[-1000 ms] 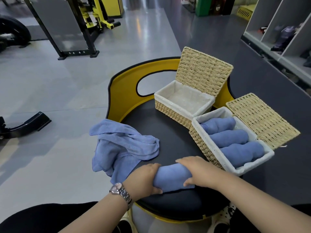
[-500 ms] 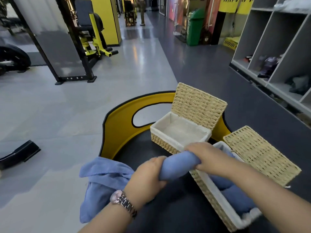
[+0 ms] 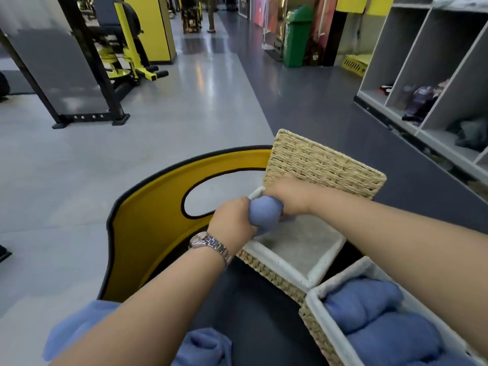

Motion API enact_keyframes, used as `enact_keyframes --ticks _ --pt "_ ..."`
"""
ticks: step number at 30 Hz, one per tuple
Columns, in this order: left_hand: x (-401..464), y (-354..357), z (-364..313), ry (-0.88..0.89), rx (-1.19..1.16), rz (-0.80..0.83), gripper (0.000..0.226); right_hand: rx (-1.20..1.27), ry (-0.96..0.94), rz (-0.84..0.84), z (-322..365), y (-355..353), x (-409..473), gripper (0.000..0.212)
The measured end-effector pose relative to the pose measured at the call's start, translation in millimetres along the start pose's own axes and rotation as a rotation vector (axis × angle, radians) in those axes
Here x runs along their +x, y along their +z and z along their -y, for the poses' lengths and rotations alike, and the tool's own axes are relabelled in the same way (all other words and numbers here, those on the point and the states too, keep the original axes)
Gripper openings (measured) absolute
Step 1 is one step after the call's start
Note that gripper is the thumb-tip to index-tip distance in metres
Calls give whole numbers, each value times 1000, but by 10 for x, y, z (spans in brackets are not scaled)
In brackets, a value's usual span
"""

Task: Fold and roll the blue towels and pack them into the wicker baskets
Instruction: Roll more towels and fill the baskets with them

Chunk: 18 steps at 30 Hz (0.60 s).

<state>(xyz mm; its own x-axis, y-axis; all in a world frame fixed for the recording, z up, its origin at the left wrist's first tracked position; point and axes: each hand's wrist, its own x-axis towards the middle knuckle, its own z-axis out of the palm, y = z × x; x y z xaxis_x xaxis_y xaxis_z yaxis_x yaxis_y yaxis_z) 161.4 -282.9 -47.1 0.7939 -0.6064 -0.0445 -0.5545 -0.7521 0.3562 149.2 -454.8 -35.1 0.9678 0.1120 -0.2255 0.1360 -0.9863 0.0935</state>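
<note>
Rolled towel: over the rear left corner of the empty wicker basket
Left hand: grips its near end
Right hand: grips its far end
Filled basket: just right of the empty one, holding rolled towels

bare forearms, no sleeves; silver metal-link wristwatch with round pinkish face on left wrist.
</note>
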Motion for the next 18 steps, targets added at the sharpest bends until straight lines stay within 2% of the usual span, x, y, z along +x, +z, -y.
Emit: enact_keyframes --ticks 3,6,8,11,13,18 --pt "214 127 -60 -41 181 185 37 -65 -17 -83 41 355 77 22" --pt "246 158 -176 3 167 323 34 -52 17 -47 163 502 72 28" --pt "234 151 -203 65 185 250 30 -121 -20 -95 157 458 64 27" --pt "216 160 -114 -33 295 84 27 -287 -112 -177 39 421 67 28" --pt "227 186 -43 -106 300 104 31 -332 -90 -158 50 455 80 27" --pt "301 124 -114 -146 277 242 36 -328 24 -125 162 521 112 25"
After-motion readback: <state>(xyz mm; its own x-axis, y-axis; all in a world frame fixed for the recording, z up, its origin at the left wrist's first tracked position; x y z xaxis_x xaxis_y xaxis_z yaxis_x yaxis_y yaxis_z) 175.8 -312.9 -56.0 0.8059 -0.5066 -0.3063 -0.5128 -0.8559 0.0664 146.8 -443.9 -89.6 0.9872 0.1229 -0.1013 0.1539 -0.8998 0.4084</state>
